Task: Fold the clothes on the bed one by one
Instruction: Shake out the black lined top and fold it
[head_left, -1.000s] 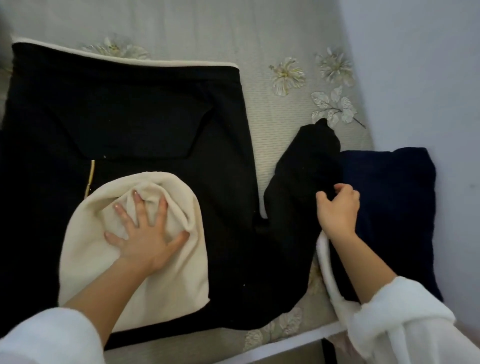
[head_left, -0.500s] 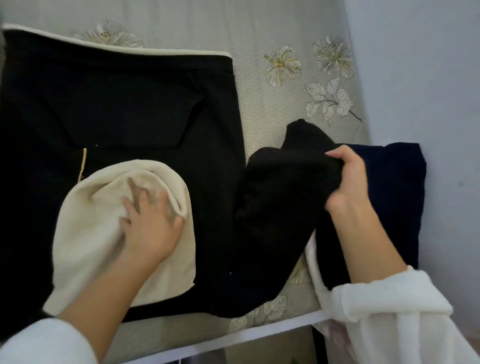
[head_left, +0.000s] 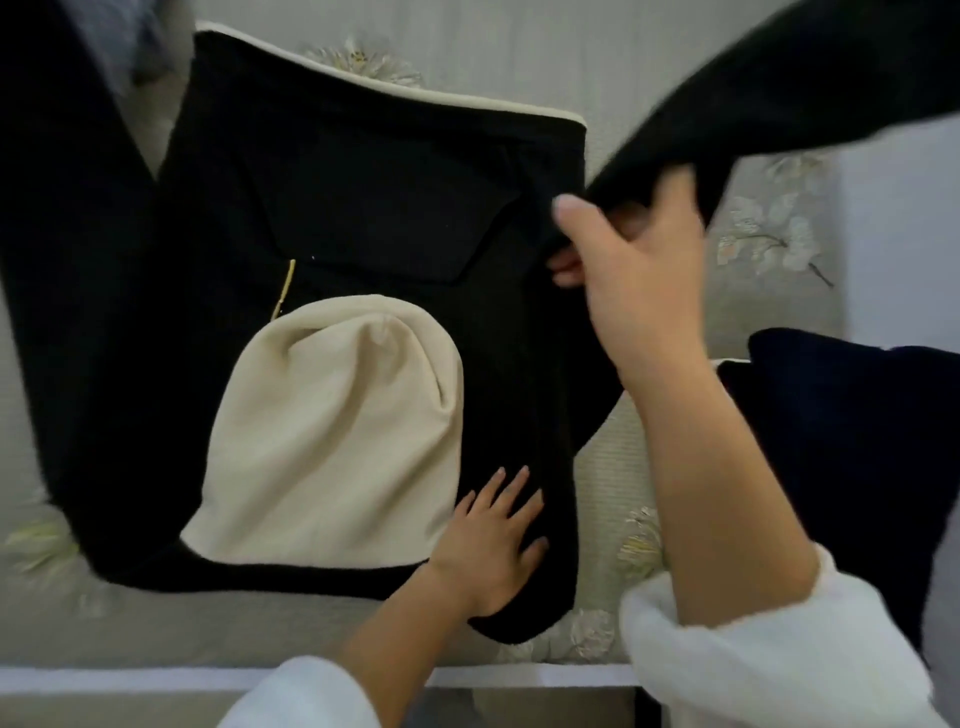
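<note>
**Bringing the sleeve across the hoodie**

The black hoodie (head_left: 363, 218) lies flat on the bed (head_left: 613, 467), its cream hood (head_left: 337, 431) folded down over the body just left of the left hand (head_left: 491, 551). That hand is released and spread flat, palm down, pressing the body near its right edge, close to where the fold line looks set to run. The right hand (head_left: 639, 275) is raised above and beyond it, grasping the sleeve (head_left: 779, 88), which trails up and away to the right, clear of the bed. The other sleeve (head_left: 57, 260) lies spread far out to the left of both hands. A dark folded item (head_left: 852, 457) sits just right of the right forearm.

The step in hand looks like folding this sleeve inward over the body. To do it well, the flat palm should hold firm so the body does not drag or bunch as the sleeve crosses. The sleeve wants carrying over straight and taut, then laying down without twist, its edge parallel to the hoodie's side. Lowering from the shoulder end first should keep wrinkles out; the hood may shift if brushed.
</note>
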